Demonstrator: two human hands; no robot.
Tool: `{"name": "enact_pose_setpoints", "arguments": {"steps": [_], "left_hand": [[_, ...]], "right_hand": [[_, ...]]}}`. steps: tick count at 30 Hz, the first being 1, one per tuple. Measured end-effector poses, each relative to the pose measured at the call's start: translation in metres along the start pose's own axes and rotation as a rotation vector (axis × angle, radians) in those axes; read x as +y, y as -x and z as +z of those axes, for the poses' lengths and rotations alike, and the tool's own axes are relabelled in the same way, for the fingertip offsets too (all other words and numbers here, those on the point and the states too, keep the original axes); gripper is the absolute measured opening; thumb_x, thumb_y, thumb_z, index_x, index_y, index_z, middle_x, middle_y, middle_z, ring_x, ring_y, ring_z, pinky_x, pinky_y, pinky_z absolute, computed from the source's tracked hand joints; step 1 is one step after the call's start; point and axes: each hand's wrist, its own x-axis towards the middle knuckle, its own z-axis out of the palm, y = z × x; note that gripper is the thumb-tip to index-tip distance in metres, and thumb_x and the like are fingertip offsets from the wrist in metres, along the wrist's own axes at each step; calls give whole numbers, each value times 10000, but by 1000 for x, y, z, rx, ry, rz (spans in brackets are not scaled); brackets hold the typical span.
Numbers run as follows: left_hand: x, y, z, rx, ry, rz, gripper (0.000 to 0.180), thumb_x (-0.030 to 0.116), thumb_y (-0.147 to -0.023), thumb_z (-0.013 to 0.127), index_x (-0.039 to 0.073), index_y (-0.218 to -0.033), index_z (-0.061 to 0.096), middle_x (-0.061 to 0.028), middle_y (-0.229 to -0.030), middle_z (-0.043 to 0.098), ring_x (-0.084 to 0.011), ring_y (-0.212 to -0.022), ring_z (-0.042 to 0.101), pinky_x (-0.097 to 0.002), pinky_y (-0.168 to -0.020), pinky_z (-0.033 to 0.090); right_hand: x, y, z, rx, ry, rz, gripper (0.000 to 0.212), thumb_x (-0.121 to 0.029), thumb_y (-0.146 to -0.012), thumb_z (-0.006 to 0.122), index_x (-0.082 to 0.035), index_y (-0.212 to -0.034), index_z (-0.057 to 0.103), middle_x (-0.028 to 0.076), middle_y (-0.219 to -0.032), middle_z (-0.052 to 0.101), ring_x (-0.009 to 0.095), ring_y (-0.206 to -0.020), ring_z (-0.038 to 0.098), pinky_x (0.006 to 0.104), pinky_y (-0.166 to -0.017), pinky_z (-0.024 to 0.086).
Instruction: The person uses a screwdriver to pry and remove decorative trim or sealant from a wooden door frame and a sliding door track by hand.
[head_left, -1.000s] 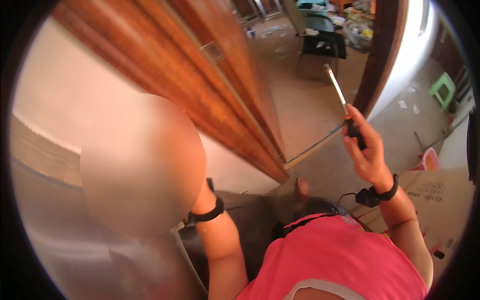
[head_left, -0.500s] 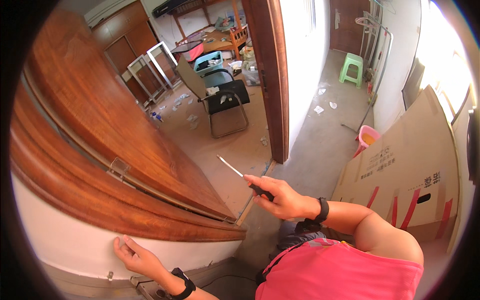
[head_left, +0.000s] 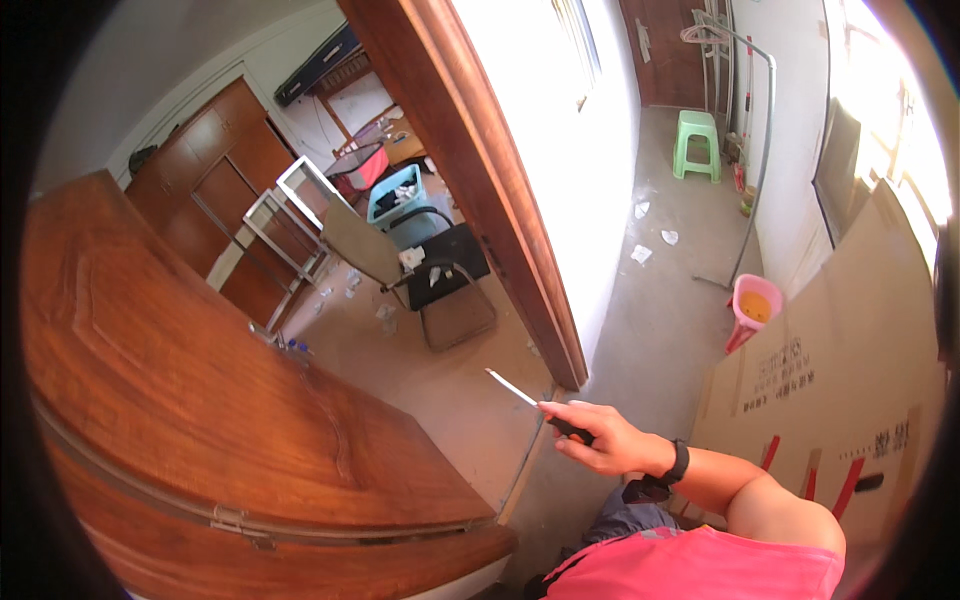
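Head view: right fingers [head_left: 580,411] hold a screwdriver [head_left: 570,430], pink basin [head_left: 757,283] (orange contents [head_left: 755,307]) beyond.

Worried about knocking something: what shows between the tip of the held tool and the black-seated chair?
In the head view, only a bare stretch of brownish floor shows between the tool's tip and the black-seated chair.

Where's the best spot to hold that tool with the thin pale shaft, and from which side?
Probably by its dark handle, coming from the lower right of the picture, as the right hand does. The handle looks thicker than the slim shaft, which points up and left, so a grip from there leaves the shaft free.
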Motion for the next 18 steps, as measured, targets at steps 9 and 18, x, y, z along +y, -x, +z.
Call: {"name": "enact_pose_setpoints", "arguments": {"steps": [9, 18], "left_hand": [[-62, 32, 4, -51, -540, 21, 423, 381, -997, 545, -15, -985, 693, -189, -918, 718, -322, -786, 658, -543, -721, 488], [228, 96, 130, -239, 219, 236, 365, 299, -991, 652, 11, -772, 700, -112, -632, 623, -245, -546, 535, -383, -539, 445]], "right_hand": [[67, -49, -144, 219, 104, 79, 557, 5, -868, 654, -23, -1408, 519, 78, -902, 617, 164, -702, 555, 305, -687, 494], [130, -152, -214, 284, 103, 43, 473, -28, -936, 611, -3, -1399, 518, 160, -1105, 689, 255, -947, 676, 337, -862, 525]]}}
